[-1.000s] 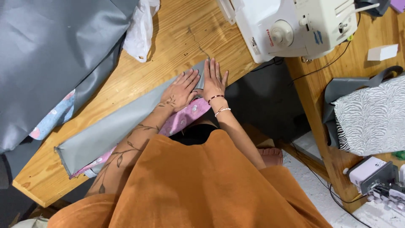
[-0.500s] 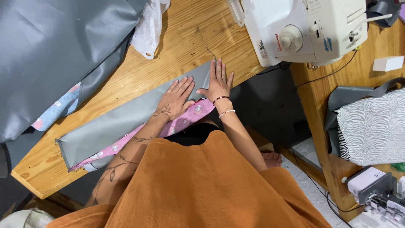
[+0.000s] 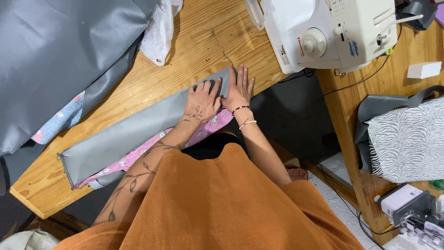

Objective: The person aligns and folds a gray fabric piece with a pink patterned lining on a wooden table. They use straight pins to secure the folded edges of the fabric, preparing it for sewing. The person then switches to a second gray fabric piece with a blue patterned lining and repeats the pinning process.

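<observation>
A long folded strip of grey fabric [image 3: 134, 129] lies diagonally on the wooden table [image 3: 194, 46], with pink floral fabric [image 3: 148, 150] showing under its near edge. My left hand [image 3: 202, 99] rests flat on the strip near its right end, fingers spread. My right hand [image 3: 238, 88] lies flat beside it, pressing on the strip's right end, with bracelets at the wrist. Neither hand grips anything.
A white sewing machine [image 3: 323, 32] stands at the table's far right. A large grey sheet [image 3: 60, 55] covers the left, with a white plastic bag [image 3: 159, 32] beside it. A zebra-print bag [image 3: 407, 139] and a small white block [image 3: 423, 69] sit on the right-hand table.
Both hands have stayed flat on the strip's right end. The view has shifted a little; the fingers look slightly more spread.
</observation>
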